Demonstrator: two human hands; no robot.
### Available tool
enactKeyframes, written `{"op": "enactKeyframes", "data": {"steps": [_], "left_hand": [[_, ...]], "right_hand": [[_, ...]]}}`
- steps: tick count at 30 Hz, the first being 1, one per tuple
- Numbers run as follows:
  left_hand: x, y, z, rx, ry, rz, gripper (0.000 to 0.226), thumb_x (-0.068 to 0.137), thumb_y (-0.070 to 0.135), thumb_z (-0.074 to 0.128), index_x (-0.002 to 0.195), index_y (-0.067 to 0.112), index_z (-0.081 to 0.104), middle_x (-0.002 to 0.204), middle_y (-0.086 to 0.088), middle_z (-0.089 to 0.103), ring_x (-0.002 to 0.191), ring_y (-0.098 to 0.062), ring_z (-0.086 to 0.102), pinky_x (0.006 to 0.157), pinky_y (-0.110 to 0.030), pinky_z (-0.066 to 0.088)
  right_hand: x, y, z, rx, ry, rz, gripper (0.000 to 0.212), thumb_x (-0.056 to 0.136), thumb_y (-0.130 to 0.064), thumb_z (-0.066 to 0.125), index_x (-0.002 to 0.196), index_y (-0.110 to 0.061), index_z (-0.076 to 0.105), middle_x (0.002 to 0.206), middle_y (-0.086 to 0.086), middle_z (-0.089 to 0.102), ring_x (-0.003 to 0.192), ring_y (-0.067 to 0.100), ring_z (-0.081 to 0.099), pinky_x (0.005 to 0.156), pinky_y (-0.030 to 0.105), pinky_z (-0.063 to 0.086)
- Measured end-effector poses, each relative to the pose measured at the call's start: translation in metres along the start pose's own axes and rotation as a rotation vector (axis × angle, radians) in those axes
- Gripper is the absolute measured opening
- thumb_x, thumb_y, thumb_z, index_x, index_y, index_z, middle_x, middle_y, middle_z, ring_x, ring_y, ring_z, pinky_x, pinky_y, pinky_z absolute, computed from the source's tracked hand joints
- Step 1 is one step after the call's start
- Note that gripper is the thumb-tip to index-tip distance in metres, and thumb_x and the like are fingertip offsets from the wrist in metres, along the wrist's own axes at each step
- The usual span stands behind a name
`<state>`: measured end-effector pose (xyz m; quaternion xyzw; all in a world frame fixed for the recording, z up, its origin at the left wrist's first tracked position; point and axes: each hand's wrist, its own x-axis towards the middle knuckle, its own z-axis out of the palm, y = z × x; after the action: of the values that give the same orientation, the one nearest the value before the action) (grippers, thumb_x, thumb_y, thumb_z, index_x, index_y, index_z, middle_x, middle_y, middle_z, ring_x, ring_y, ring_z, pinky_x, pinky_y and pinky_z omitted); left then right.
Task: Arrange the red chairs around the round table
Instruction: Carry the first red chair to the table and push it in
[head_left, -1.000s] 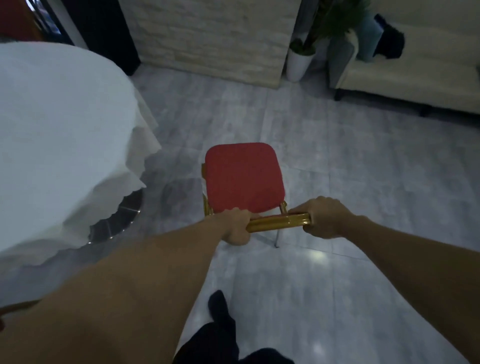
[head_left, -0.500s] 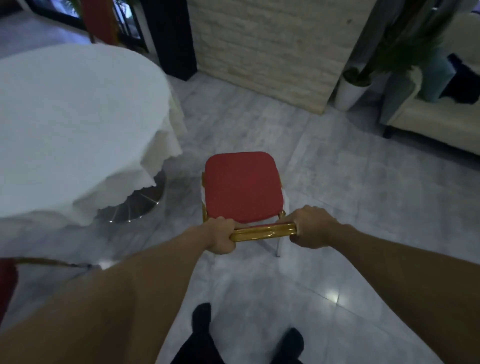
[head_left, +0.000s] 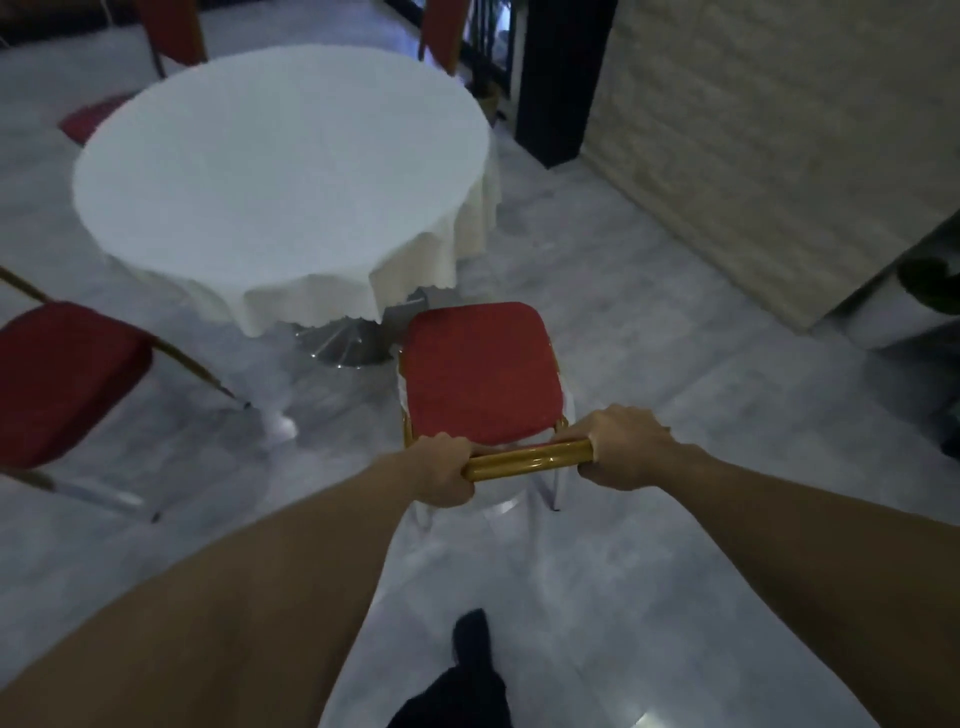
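Note:
A red chair (head_left: 480, 374) with a gold frame is in front of me, its seat pointing toward the round table (head_left: 280, 171), which wears a white cloth. My left hand (head_left: 441, 470) and my right hand (head_left: 626, 447) each grip an end of the gold top rail of its backrest. The seat's front edge is close to the table's shiny metal base (head_left: 343, 343). Another red chair (head_left: 62, 374) stands at the near left of the table. Two more red chairs show beyond it, one (head_left: 93, 117) at the far left and one (head_left: 441, 26) at the back.
A pale brick wall (head_left: 779, 145) runs along the right, with a dark pillar (head_left: 561, 78) at its far end. A white plant pot (head_left: 904, 322) stands at the right edge. The floor is grey tile. My dark shoe (head_left: 470, 644) is below the chair.
My view has swung left, so the whole table and other chairs now show. The held chair has come nearer the table's base. Both hands keep their grip on the rail.

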<state>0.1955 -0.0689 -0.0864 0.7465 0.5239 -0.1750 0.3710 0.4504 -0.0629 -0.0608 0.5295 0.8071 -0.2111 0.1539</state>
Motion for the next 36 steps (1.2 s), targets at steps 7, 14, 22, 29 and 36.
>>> {"op": "enactKeyframes", "data": {"steps": [7, 14, 22, 29, 36], "left_hand": [[0.012, 0.017, 0.005, -0.112, 0.041, -0.129, 0.072, 0.066, 0.032, 0.044, 0.138, 0.037, 0.055, 0.118, -0.009, 0.065, 0.104, -0.030, 0.062, 0.089, -0.040, 0.054], [0.024, 0.064, 0.008, -0.216, 0.149, -0.203, 0.066, 0.086, 0.013, 0.053, 0.147, 0.037, 0.048, 0.119, -0.009, 0.068, 0.107, -0.030, 0.065, 0.087, -0.033, 0.051], [0.036, 0.102, 0.011, -0.351, 0.143, -0.257, 0.072, 0.086, 0.009, 0.054, 0.151, 0.038, 0.042, 0.111, -0.003, 0.066, 0.099, -0.022, 0.064, 0.078, -0.027, 0.047], [0.062, 0.063, -0.034, -0.370, 0.190, -0.281, 0.070, 0.087, 0.007, 0.054, 0.149, 0.039, 0.044, 0.100, 0.000, 0.063, 0.089, -0.018, 0.060, 0.073, -0.026, 0.044], [0.089, -0.013, -0.096, -0.378, 0.214, -0.274, 0.068, 0.084, 0.005, 0.054, 0.145, 0.035, 0.051, 0.102, -0.002, 0.068, 0.095, -0.023, 0.064, 0.075, -0.031, 0.048]], "right_hand": [[0.026, 0.033, -0.018, -0.042, -0.043, -0.109, 0.045, 0.089, -0.031, 0.060, 0.129, -0.052, 0.067, 0.108, -0.005, 0.075, 0.094, 0.025, 0.070, 0.073, 0.031, 0.045], [0.041, 0.077, -0.038, -0.086, -0.079, -0.281, 0.042, 0.088, -0.028, 0.060, 0.121, -0.053, 0.070, 0.100, -0.006, 0.073, 0.093, 0.023, 0.068, 0.073, 0.031, 0.041], [0.052, 0.114, -0.051, -0.144, -0.088, -0.402, 0.042, 0.089, -0.030, 0.060, 0.125, -0.050, 0.070, 0.099, -0.005, 0.076, 0.091, 0.023, 0.070, 0.076, 0.031, 0.047], [0.117, 0.104, -0.081, -0.149, -0.107, -0.420, 0.044, 0.087, -0.026, 0.061, 0.123, -0.050, 0.072, 0.101, -0.008, 0.075, 0.091, 0.020, 0.067, 0.080, 0.035, 0.055], [0.207, 0.075, -0.117, -0.065, -0.114, -0.378, 0.040, 0.087, -0.027, 0.063, 0.116, -0.053, 0.073, 0.081, -0.017, 0.061, 0.081, 0.016, 0.064, 0.068, 0.028, 0.042]]}}
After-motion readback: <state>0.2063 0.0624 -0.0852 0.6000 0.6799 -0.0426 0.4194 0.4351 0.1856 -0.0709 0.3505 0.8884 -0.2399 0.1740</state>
